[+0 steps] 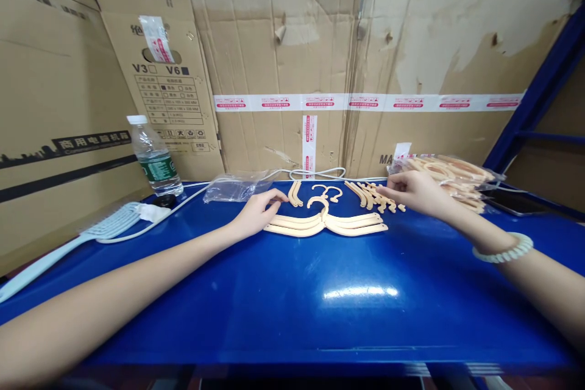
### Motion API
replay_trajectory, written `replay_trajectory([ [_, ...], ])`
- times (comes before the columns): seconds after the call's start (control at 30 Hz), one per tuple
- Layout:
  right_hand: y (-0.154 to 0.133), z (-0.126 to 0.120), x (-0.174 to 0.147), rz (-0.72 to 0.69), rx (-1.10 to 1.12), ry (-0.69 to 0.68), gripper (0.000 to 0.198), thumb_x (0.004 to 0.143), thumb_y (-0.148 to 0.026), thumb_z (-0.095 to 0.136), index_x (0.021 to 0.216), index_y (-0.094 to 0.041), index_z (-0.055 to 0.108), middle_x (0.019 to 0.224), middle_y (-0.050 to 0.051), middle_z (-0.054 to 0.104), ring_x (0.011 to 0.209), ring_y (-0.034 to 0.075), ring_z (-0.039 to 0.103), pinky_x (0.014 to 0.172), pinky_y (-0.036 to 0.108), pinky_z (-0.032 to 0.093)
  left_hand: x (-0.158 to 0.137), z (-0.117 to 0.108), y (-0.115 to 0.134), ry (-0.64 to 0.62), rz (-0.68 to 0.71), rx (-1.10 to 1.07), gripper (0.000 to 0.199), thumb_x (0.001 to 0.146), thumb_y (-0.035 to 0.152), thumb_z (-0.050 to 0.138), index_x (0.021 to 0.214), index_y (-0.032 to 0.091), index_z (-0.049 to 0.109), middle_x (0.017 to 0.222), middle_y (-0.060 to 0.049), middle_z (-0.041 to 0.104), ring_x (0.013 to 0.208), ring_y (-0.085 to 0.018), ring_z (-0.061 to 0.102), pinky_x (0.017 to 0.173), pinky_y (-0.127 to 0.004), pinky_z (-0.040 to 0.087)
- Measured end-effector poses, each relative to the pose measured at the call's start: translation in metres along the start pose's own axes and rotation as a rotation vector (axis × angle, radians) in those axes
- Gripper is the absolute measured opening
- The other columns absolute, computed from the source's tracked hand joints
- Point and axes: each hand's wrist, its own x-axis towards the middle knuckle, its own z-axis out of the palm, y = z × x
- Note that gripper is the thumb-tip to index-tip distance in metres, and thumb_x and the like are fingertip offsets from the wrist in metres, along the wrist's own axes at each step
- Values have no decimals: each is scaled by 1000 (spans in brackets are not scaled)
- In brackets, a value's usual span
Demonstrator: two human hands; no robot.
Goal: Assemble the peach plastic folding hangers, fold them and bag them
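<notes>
Cream plastic folding hangers (pixel 351 225) lie together in the middle of the blue table, their curved arms spread to both sides and a hook on top. My left hand (pixel 258 214) is at their left end, fingers curled and closed over the arm tips. To the right, my right hand (pixel 415 192) is above a cluster of small cream plastic pieces (pixel 388 201), thumb and fingertips drawn together in a pinch. What they hold, if anything, is too small to make out. Loose hooks (pixel 326 191) and loose hanger arms (pixel 296 194) lie behind the hangers.
Bagged cream parts (pixel 457 173) are piled at the back right beside a dark flat object (pixel 516 203). An empty clear bag (pixel 235 187), a white cable (pixel 192 195), a water bottle (pixel 155 158) and a light blue brush (pixel 109 223) are at the left. Cardboard (pixel 283 61) walls the back.
</notes>
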Motion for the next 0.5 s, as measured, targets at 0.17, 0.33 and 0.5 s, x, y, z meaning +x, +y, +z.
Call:
replay_trajectory([
  [0.17,4,2,2,16,29,9,46,82,-61,50,60,-20,55,55,4,61,52,16,54,50,28,34,3,3,-5,-128,-56,15,38,91,24,38,121,17,60,129,-8,63,123,-22,55,110,-41,38],
  [0.33,8,5,4,32,67,-23,36,80,-52,54,70,-19,62,61,5,67,55,18,60,51,28,40,2,7,-8,-209,-139,17,48,96,39,34,137,20,50,147,-5,47,141,-24,35,118,-41,24],
  [0.5,-1,11,4,-13,149,-104,33,85,-46,49,82,-18,66,68,5,71,60,18,64,53,27,45,1,7,-7,-220,-141,5,51,98,40,29,138,17,50,145,-6,49,137,-22,42,118,-38,26],
])
